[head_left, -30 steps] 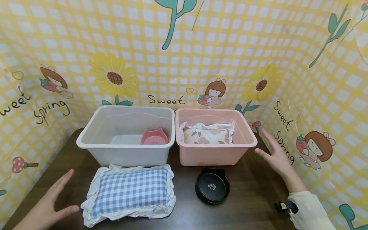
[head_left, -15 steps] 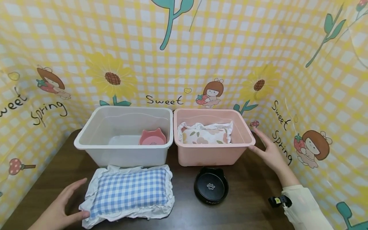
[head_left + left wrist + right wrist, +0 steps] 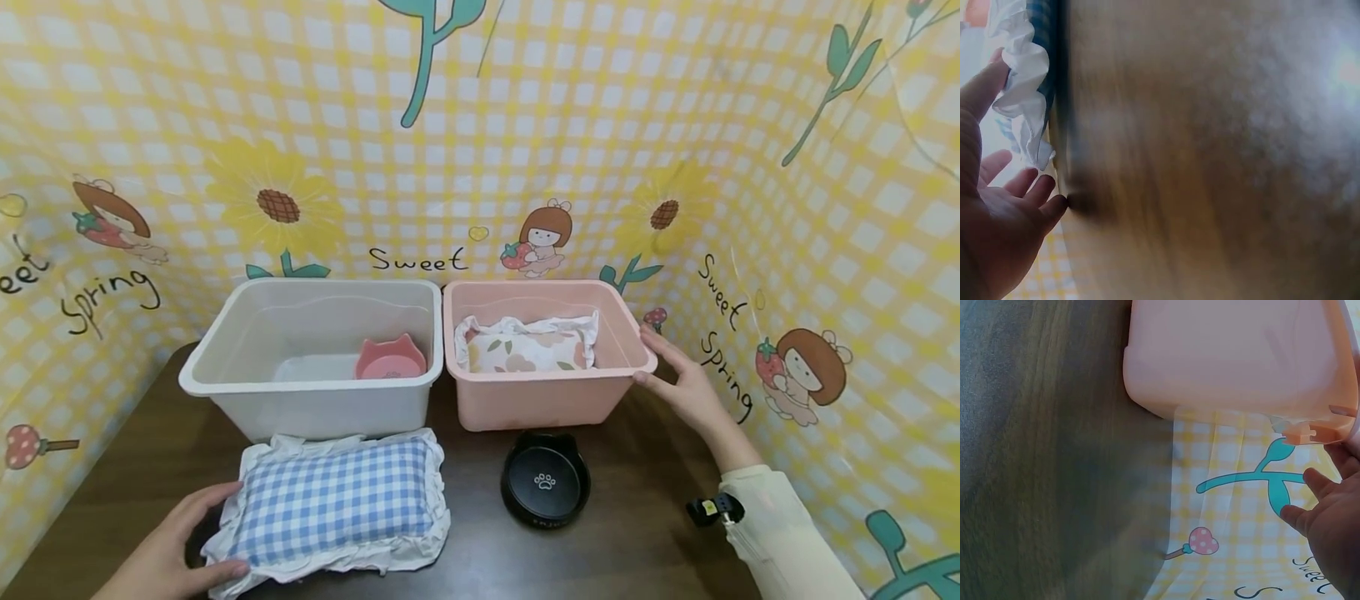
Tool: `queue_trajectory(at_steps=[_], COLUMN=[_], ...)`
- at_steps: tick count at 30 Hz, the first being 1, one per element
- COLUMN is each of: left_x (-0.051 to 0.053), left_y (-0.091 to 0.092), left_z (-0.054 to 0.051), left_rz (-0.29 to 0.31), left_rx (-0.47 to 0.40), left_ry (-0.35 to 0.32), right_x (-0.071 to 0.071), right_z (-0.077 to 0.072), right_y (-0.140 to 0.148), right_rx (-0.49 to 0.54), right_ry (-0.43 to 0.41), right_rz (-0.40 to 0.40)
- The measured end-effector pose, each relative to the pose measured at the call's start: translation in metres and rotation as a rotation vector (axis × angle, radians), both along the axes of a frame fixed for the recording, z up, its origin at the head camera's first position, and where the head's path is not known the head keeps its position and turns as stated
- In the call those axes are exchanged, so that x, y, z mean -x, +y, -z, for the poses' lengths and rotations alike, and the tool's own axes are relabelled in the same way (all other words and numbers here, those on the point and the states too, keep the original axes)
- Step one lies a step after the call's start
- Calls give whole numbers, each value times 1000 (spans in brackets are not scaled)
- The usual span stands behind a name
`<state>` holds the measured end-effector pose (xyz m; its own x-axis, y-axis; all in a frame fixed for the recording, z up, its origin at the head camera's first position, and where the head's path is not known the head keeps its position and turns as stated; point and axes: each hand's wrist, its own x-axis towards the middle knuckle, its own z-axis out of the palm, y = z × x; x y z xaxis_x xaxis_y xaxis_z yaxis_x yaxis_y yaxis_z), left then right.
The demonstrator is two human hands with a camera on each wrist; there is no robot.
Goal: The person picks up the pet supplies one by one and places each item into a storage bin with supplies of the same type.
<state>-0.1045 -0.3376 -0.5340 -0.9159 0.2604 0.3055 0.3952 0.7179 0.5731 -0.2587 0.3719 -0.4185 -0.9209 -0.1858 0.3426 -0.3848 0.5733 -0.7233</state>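
Observation:
My left hand is at the left edge of a blue-and-white checked pillow with a white ruffled border. In the left wrist view its thumb meets the white ruffle, while the other fingers spread loosely near the table. Over on the right, my right hand touches the right rim of a pink bin with extended fingers. Inside that bin lies a small floral pillow. From the right wrist camera, fingers show just below the bin's rim; the contact itself is partly out of frame.
Left of the pink bin stands a white bin with a pink cat-eared bowl inside. A black cat-eared bowl with a paw print sits on the dark wooden table. Yellow checked cloth hangs behind and at both sides.
My left hand has moved right, from beside the checked pillow to its left edge. My right hand has moved left onto the pink bin's rim. The view has shifted slightly right.

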Motion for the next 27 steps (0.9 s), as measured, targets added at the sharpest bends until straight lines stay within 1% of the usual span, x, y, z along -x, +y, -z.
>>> queue_trajectory(at_steps=[2, 4, 9, 12, 17, 19, 21, 24, 27], left_x=[-1, -1, -3, -5, -6, -7, -8, -8, -8], left_y=[2, 4, 10, 14, 19, 20, 21, 23, 24], left_z=[-1, -3, -11, -18, -27, -29, -30, -31, -31], left_rz=[-10, -22, -97, -154, -216, -233, -245, -255, -266], left_rx=[11, 16, 53, 88, 95, 94, 87, 64, 46], left_ry=[-1, 2, -28, -86, -223, -249, -240, -194, -178], right_x=[1, 2, 2, 1, 1, 1, 1, 1, 2], right_z=[-2, -4, -5, -5, -3, -3, -3, -5, -5], right_y=[-2, -4, -4, -4, -2, -2, -2, -2, -1], right_rx=[16, 29, 41, 66, 105, 112, 119, 125, 113], right_ry=[2, -5, -24, -42, -50, -53, -59, -69, -80], right_rz=[-4, 8, 60, 78, 77, 70, 62, 62, 66])
